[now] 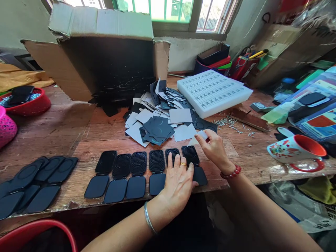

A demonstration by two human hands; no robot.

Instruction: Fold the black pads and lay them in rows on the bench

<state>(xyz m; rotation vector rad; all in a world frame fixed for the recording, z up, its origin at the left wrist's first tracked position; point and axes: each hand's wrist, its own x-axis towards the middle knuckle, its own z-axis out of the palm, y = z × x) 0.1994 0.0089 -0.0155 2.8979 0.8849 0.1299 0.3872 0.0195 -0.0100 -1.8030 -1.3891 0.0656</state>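
The right hand [202,137] is pinching a pale slip [197,138], the left hand [179,177] is resting spread, seemingly empty, across near black cases [96,186], apparently unfinished, lying unfolded

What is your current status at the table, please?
Left hand spread over hinged black pieces. Right hand pinching pale slip. Card pile just beyond the pieces.
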